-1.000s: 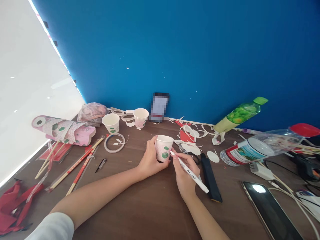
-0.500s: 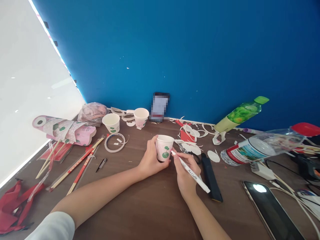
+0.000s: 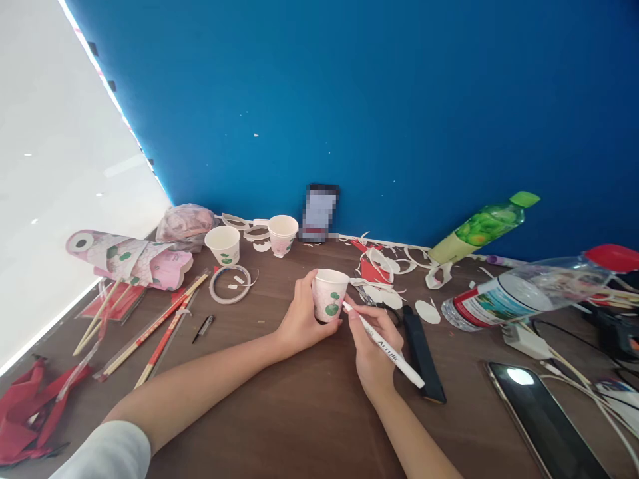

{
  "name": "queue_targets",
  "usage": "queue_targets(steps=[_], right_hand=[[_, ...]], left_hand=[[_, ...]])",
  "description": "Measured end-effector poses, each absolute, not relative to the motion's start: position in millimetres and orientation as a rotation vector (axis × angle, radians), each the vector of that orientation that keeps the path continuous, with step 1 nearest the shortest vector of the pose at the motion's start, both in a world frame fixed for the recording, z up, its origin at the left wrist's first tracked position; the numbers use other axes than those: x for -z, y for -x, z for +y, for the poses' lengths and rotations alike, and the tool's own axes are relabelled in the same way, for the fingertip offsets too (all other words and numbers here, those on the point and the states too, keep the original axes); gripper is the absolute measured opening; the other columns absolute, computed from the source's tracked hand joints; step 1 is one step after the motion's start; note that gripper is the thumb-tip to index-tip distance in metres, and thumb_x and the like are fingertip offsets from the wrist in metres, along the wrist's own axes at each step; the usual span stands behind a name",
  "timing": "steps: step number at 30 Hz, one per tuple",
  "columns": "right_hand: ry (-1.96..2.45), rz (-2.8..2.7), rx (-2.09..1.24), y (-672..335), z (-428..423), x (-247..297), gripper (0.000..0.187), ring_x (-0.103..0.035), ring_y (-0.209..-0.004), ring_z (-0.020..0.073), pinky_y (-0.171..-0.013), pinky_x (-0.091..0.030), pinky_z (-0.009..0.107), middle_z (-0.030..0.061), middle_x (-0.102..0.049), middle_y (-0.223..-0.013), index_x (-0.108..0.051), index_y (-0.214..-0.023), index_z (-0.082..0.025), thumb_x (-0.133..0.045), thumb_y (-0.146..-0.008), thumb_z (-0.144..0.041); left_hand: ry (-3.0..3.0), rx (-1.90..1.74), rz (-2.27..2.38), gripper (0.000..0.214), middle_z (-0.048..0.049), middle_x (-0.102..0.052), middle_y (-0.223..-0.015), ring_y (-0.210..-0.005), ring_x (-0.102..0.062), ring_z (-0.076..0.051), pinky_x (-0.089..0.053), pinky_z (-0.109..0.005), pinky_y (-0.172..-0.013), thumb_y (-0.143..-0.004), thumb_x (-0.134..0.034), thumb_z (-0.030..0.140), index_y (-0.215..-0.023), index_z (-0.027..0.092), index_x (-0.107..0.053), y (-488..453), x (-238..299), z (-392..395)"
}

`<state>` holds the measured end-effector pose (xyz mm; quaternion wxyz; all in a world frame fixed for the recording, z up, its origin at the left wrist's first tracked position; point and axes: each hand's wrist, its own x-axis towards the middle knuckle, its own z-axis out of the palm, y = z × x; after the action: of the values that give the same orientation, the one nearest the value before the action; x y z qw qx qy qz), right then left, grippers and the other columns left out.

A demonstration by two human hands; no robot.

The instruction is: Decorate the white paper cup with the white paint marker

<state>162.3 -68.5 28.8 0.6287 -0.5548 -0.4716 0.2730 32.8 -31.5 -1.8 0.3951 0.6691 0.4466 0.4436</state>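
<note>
A paper cup (image 3: 328, 297) with a pale pink pattern and green leaves stands upright in front of me. My left hand (image 3: 305, 311) is wrapped round its left side and base, thumb along the bottom. In my right hand (image 3: 374, 342) is a white acrylic marker (image 3: 392, 352), held like a pen and slanting down to the right. Its tip meets or almost touches the cup's right side; exact contact I cannot make out. Two more paper cups, one at the left (image 3: 222, 246) and one farther back (image 3: 283, 235), stand upright on the table.
Paper scraps (image 3: 384, 266) and scissors lie behind my right hand, a black case (image 3: 424, 359) beside it. At right are a red-capped bottle (image 3: 524, 293), a green bottle (image 3: 474, 226) and a phone (image 3: 544, 419). Left lie a tape roll (image 3: 229, 285) and wrapped chopsticks (image 3: 154, 326).
The rear end of the marker has shifted slightly down and right with my right hand. My left hand keeps its hold on the cup.
</note>
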Motion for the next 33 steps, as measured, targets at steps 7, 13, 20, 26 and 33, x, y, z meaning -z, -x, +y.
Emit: queue_targets(steps=[7,13,20,26,33], right_hand=[[1.264,-1.071,-0.636,-161.6,-68.6,-25.1,0.011,-0.074,-0.09,0.027,-0.072,-0.061,0.035,0.0079,-0.078,-0.094,-0.066,-0.078,-0.021,-0.07,-0.075,-0.031],[1.276,-1.068,-0.624,-162.3,-67.8,-23.3,0.014,-0.074,-0.089,0.0271,-0.073,-0.061,0.036,0.0095,-0.077,-0.096,-0.067,-0.078,-0.02,-0.07,-0.075,-0.033],[1.3,-1.053,-0.627,-162.7,-68.5,-22.9,0.016,-0.075,-0.084,0.0263,-0.07,-0.061,0.036,0.0093,-0.077,-0.095,-0.067,-0.078,-0.02,-0.07,-0.074,-0.035],[1.296,-1.04,-0.641,-161.9,-67.2,-24.8,0.014,-0.074,-0.09,0.0277,-0.078,-0.061,0.039,0.0092,-0.078,-0.094,-0.067,-0.078,-0.02,-0.07,-0.074,-0.034],[1.301,-1.048,-0.611,-162.4,-67.9,-24.7,0.016,-0.074,-0.088,0.0274,-0.075,-0.061,0.039,0.0095,-0.077,-0.092,-0.066,-0.078,-0.02,-0.07,-0.074,-0.035]], left_hand=[[-1.711,-1.104,1.149,0.093,-0.0128,-0.039,-0.128,-0.122,-0.046,-0.028,-0.043,-0.045,-0.101,-0.066,-0.075,0.025,-0.139,0.024,-0.018,-32.2,-0.8,-31.1],[-1.705,-1.08,1.149,0.092,-0.0131,-0.038,-0.128,-0.121,-0.046,-0.028,-0.043,-0.045,-0.102,-0.067,-0.074,0.025,-0.14,0.023,-0.018,-32.8,-2.8,-31.4],[-1.698,-1.075,1.164,0.092,-0.0132,-0.039,-0.128,-0.121,-0.046,-0.027,-0.043,-0.044,-0.101,-0.066,-0.074,0.025,-0.139,0.022,-0.019,-32.1,-6.1,-31.8],[-1.695,-1.074,1.158,0.091,-0.0135,-0.038,-0.129,-0.12,-0.047,-0.027,-0.043,-0.044,-0.101,-0.067,-0.074,0.026,-0.139,0.023,-0.018,-32.4,-5.4,-31.8],[-1.699,-1.081,1.163,0.092,-0.013,-0.039,-0.129,-0.121,-0.046,-0.027,-0.043,-0.044,-0.101,-0.067,-0.074,0.026,-0.139,0.023,-0.019,-32.6,-5.8,-32.4]])
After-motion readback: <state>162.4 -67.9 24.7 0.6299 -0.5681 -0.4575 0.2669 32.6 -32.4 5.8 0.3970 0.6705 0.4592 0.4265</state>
